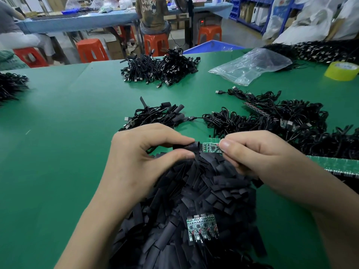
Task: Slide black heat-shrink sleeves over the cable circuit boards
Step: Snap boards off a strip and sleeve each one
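Note:
My left hand (143,152) pinches a short black heat-shrink sleeve (189,147) between thumb and forefinger. My right hand (258,154) pinches the right end of a small green circuit board (211,147). The sleeve's open mouth touches the board's left end. Both are held above a big heap of loose black sleeves (204,191). A few bare green boards on cables (202,226) lie on that heap, close to me. A bundle of cables with sleeved boards (159,114) lies just beyond my hands.
Green table (68,123). Tangled black cables (272,117) lie to the right, another cable pile (161,68) at the back, a clear plastic bag (250,65), a yellow tape roll (342,70), and a green board strip (338,165) at the right edge. People sit at a far bench.

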